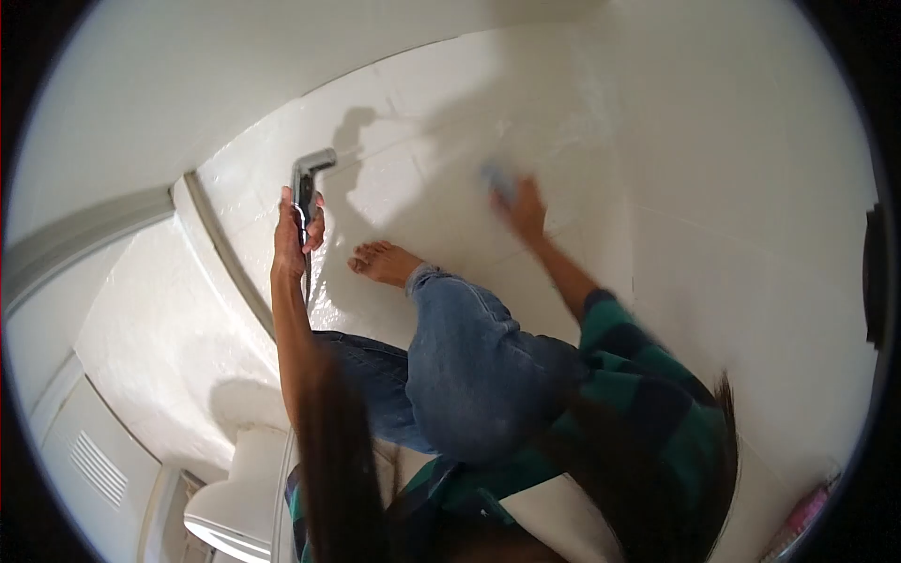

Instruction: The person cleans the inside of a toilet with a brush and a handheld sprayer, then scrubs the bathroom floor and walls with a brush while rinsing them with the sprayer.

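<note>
My left hand (289, 239) is closed around the black-and-chrome handle of a hand-held sprayer (312, 167). The sprayer's chrome head points toward the right, above the wet floor. Farther right, my right hand (527, 208) grips a small light-blue object (497, 178) close to the tiles. Motion smears that object, so whether it is a brush or a sponge does not show. Between the two hands, my bare foot (387, 264) rests on the floor below a rolled jeans cuff.
Wet, glossy white tiles (394, 122) make up the floor. A raised curb (221, 249) crosses at the left. Beyond it are a vented door (94, 469) and a rounded white fixture (239, 497). Something pink (802, 511) sits at the lower right.
</note>
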Available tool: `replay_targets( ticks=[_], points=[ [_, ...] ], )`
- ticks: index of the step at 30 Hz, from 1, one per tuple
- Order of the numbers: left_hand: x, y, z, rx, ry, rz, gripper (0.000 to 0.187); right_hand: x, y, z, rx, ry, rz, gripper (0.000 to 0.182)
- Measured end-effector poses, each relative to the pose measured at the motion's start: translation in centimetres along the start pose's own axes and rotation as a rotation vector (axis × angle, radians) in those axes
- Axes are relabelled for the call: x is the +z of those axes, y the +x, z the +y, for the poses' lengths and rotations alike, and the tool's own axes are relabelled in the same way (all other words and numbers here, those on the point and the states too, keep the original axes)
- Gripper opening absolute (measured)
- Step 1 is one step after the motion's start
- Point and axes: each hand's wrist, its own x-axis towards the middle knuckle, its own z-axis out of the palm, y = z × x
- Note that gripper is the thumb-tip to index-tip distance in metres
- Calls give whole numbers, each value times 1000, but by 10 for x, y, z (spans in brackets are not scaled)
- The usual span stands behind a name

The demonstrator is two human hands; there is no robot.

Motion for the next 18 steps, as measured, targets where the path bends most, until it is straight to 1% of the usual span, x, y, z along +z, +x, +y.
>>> replay_targets(
  ticks=[2,3,4,5,6,7,8,9,10,11,12,14,16,17,18],
  points=[
    [18,10,-8,-88,162,33,55,-52,-58,20,-9,216,-203,56],
    [30,8,-19,-45,236,50,57,-66,-66,33,-24,332,-310,53],
    [38,8,-18,-94,319,48,60,-60,-54,60,68,301,-236,51],
    [40,10,-18,-140,299,11,60,-42,-46,84,170,285,-157,50],
    [40,13,-20,-194,277,-28,61,-36,-17,91,411,229,-18,50],
    [38,17,-27,-186,280,30,59,-27,18,88,741,172,117,52],
    [40,23,-27,-181,250,91,57,-22,58,76,872,218,192,52],
    [39,25,-30,-162,253,103,56,-19,76,60,1004,253,271,53],
    [34,31,-30,-128,261,110,56,-12,72,41,744,243,189,54],
    [27,38,-34,-105,325,132,57,0,60,16,418,203,154,53],
    [24,42,-29,-98,320,144,57,1,47,2,43,309,62,53],
    [16,38,-27,-116,308,163,58,-4,82,24,155,293,0,54],
    [6,34,-20,-94,276,163,58,-10,122,57,260,290,-87,56],
    [-1,34,-18,-73,222,189,55,-12,145,83,456,183,68,60],
    [-4,33,-14,-69,223,187,55,-21,147,110,656,224,94,63]
  ],
)
